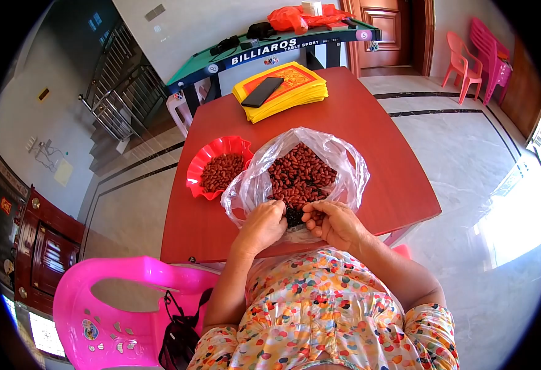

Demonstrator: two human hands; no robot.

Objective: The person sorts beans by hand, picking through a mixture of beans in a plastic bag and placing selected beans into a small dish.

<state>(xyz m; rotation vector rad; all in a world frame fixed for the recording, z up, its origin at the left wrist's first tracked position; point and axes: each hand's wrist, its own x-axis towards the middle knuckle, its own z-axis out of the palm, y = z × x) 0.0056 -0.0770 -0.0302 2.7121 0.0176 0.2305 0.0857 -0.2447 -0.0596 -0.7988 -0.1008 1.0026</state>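
Note:
A clear plastic bag [358, 176] stands wide open on the red table, holding many red kidney beans [301, 172] with dark beans [294, 216] mixed in near the front. My left hand [264, 226] is closed at the bag's front left edge; its fingertips are hidden, so what it holds cannot be made out. At the front right, my right hand [337, 226] has its fingers curled around a few red beans, over the bag's opening. Left of the bag, a red wavy-rimmed bowl [195, 168] holds more red beans [222, 172].
A stack of yellow and red paper [289, 102] with a black phone [263, 92] on it lies at the table's [400, 185] far end. Behind stands a small billiard table [215, 65]. A pink chair [100, 277] with a black bag [181, 333] is at my left.

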